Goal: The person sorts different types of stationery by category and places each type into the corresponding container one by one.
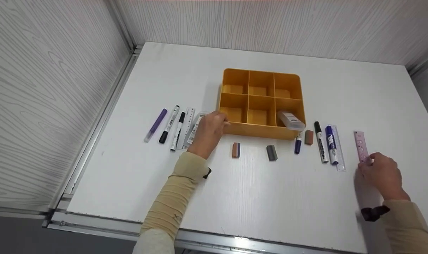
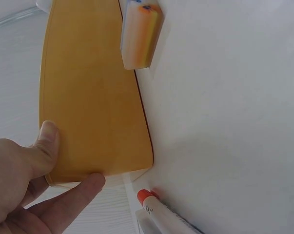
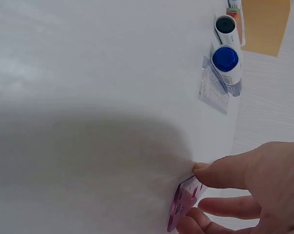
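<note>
On the white bench (image 1: 270,204), a yellow-orange six-compartment organizer (image 1: 260,131) stands toward the far edge, its near-left corner gripped by the left hand's (image 1: 210,128) thumb and fingers. Toward the right edge, the right hand (image 1: 385,174) pinches a pink ruler's (image 1: 360,144) near end between thumb and fingers.

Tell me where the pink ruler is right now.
In the head view, the pink ruler is toward the right side, to the right of a clear ruler, its near end pinched by the right hand.

box (image 1: 258,130): orange-yellow | ruler (image 1: 360,146): pink | tabletop (image 1: 270,204): white | walls (image 1: 256,24): grey wood-grain
</note>
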`<state>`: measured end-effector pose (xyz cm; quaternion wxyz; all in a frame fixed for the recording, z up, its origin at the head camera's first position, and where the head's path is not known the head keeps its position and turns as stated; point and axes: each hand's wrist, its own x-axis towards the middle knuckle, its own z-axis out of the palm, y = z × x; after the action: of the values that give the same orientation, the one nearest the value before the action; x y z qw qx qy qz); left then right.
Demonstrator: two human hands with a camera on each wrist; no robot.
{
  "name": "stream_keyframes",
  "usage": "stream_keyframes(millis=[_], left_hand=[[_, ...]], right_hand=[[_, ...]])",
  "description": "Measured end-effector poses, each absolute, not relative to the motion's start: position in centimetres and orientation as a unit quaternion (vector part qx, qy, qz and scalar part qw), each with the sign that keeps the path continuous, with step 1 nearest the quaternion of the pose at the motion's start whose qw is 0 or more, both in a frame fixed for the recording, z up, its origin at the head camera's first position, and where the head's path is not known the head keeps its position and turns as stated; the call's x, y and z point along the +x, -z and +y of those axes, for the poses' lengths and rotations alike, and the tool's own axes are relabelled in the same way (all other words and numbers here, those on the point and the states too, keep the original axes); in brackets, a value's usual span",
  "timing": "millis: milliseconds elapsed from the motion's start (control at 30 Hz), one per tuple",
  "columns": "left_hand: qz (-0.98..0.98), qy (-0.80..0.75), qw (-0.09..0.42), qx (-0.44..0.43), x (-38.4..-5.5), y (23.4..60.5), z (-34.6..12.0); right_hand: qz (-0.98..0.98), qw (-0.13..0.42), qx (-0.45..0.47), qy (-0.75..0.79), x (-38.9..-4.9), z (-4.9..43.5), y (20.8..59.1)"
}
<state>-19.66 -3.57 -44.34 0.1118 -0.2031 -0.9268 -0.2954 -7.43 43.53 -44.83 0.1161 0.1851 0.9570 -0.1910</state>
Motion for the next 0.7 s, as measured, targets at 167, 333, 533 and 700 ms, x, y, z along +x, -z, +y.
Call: stream_keyframes(millis=[167, 333, 533, 700], left_hand=[[-0.926, 0.298, 0.114, -0.202, -19.66, 44.41, -3.6], [-0.926, 0.295, 0.114, -0.204, -19.62, 44.5, -3.57], [-0.928, 0.291, 0.117, -0.201, -19.63, 44.45, -3.55], [-0.927, 0.291, 0.122, -0.202, -19.61, 44.52, -3.59]], right_hand=[[0.959, 0.11, 0.183, 0.188, -7.6, 43.6, 44.91], [0.959, 0.104, 0.184, 0.192, -7.6, 43.62, 44.93], [0.958, 0.096, 0.184, 0.196, -7.65, 43.73, 44.59], [0.963, 0.073, 0.163, 0.202, -7.76, 43.63, 44.26]])
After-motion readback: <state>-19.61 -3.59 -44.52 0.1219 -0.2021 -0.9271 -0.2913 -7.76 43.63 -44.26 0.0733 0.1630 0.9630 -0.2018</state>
